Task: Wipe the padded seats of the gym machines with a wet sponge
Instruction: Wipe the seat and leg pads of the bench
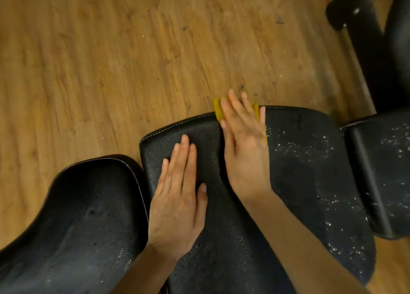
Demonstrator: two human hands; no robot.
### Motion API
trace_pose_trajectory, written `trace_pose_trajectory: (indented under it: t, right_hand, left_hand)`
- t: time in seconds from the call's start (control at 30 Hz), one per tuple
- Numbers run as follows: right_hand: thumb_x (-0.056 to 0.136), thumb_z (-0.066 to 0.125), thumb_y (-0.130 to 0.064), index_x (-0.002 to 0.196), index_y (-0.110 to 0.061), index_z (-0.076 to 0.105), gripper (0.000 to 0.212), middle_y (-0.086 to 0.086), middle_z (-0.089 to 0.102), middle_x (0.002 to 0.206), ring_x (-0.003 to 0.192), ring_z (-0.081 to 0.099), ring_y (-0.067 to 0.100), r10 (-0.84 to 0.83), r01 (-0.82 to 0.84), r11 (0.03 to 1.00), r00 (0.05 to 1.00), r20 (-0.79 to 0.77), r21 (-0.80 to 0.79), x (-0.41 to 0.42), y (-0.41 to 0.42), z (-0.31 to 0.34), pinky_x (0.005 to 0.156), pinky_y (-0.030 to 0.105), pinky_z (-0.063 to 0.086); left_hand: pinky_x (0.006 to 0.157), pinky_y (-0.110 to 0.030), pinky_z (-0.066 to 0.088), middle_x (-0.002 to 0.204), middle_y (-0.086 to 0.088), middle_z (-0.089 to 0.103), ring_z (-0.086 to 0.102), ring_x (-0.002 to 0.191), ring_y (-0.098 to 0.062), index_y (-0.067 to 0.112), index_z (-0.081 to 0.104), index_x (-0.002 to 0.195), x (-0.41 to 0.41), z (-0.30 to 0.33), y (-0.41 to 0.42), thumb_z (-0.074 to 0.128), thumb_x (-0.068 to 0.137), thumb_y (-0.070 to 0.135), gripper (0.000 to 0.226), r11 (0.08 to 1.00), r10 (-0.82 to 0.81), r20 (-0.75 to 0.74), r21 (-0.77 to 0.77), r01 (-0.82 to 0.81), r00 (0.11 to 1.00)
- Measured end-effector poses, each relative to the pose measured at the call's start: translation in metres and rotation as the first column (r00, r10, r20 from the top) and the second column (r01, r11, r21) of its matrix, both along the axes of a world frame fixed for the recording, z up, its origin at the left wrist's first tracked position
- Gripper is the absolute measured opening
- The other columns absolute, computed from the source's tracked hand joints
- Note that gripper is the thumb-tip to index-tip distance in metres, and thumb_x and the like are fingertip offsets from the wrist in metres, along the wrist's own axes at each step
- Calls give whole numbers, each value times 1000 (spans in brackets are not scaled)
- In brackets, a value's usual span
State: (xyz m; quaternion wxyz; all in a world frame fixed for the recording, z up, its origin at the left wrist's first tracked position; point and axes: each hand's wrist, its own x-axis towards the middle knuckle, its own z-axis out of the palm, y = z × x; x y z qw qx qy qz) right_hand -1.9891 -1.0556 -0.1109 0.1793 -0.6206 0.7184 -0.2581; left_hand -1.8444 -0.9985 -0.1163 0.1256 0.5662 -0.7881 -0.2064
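Pressing flat on a yellow sponge [218, 113] at the far edge of the middle black seat [299, 171], right hand [244, 147], fingers [235, 103] straight and spread, not curled round anything. Mostly hidden under that palm, the sponge; only a yellow strip showing at the left of the fingers and a sliver at the right, so long axis hard to tell, though the visible strip runs roughly along the fingers, away from the body toward the floor. Overhanging the seat's stitched far rim slightly, the sponge's far end. Resting palm-down on the left part of the same seat, left hand [179, 196], fingers [184, 154] straight and close together, holding nothing, pointing away from the body. Lying well apart from the sponge, that hand. Running from near the body out toward the floor, the seat's long axis, its right half dotted with white droplets or specks. Sitting just beside it at the left, a second curved black seat [88, 216]; at the right, a third black pad [381, 171], also speckled. Beyond all three, a wooden floor [111, 61].
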Motion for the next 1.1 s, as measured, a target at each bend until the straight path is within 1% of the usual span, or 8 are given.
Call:
trace_pose_trajectory:
  t: [0.17, 0.37, 0.57, 0.73, 0.87, 0.97, 1.03, 1.1]
  right_hand:
    - [99, 41, -15, 149, -15, 33, 50, -1, 24, 160, 149, 17, 20, 131, -126, 990, 989, -64, 68, -9, 98, 0, 118, 53, 15]
    - [102, 38, -16, 147, -12, 36, 46, 1, 29, 156, 148, 20, 17, 273, -272, 962, 954, -126, 26, -42, 10, -6, 123, 43, 8]
    - [101, 34, -19, 142, -16, 45, 42, 0, 43, 149, 144, 30, 12, 9, -6, 998, 998, -57, 66, -47, 0, 4, 122, 44, 13]
    - [94, 32, -32, 108, -18, 66, 40, -2, 69, 106, 103, 61, 15, 497, -481, 864, 862, -95, 151, 30, -42, 27, 108, 37, 38]
    - [96, 38, -33, 105, -20, 66, 32, -4, 66, 87, 75, 59, 9, 408, -379, 891, 910, -74, 249, -27, -55, 29, 79, 32, 52]
    - [98, 32, -31, 87, -21, 63, 34, -6, 56, 70, 60, 51, 8, 296, -249, 901, 952, -83, 356, -26, -65, 32, 71, 33, 50]
    - [95, 20, -36, 75, -21, 53, 41, -6, 51, 66, 57, 46, 9, 396, -331, 871, 910, -121, 364, 11, -72, 30, 69, 31, 42]
    - [96, 25, -35, 70, -22, 50, 39, -7, 50, 62, 54, 44, 10, 491, -439, 831, 868, -78, 341, 45, -76, 31, 67, 28, 33]
  left_hand:
    - [124, -35, -1, 165, -5, 0, 0, 153, -20, 5, 11, 156, -11, 6, -19, 35, 100, 20, 62, 968, 251, -71, 9, -251, 965]
    - [124, -37, 2, 165, -9, 5, 1, 153, -22, 3, 12, 155, -21, -3, -23, 31, 100, 19, 61, 946, 324, 113, -24, -323, 939]
    - [124, -38, 4, 165, -9, 6, 4, 152, -23, 3, 14, 155, -23, -5, -25, 25, 99, 25, 61, 943, 333, 136, -26, -333, 933]
    - [124, -38, 1, 163, -17, 8, 6, 152, -28, -1, 10, 153, -19, -5, -24, 30, 96, 27, 67, 955, 296, 143, -24, -295, 945]
    - [124, -37, 2, 163, -14, 9, 5, 152, -25, 0, 13, 153, -21, -4, -26, 27, 98, 24, 62, 944, 331, 142, -28, -330, 933]
    - [124, -37, 3, 163, -15, 12, 7, 152, -25, -1, 15, 153, -22, -5, -25, 27, 97, 23, 62, 943, 334, 136, -40, -331, 933]
    - [124, -37, 3, 162, -16, 12, 8, 152, -26, -1, 16, 152, -21, -8, -24, 27, 98, 24, 61, 944, 329, 133, -36, -327, 935]
    - [124, -38, 2, 161, -15, 10, 7, 152, -27, -1, 16, 151, -20, -11, -23, 24, 100, 25, 59, 953, 304, 154, -38, -301, 940]
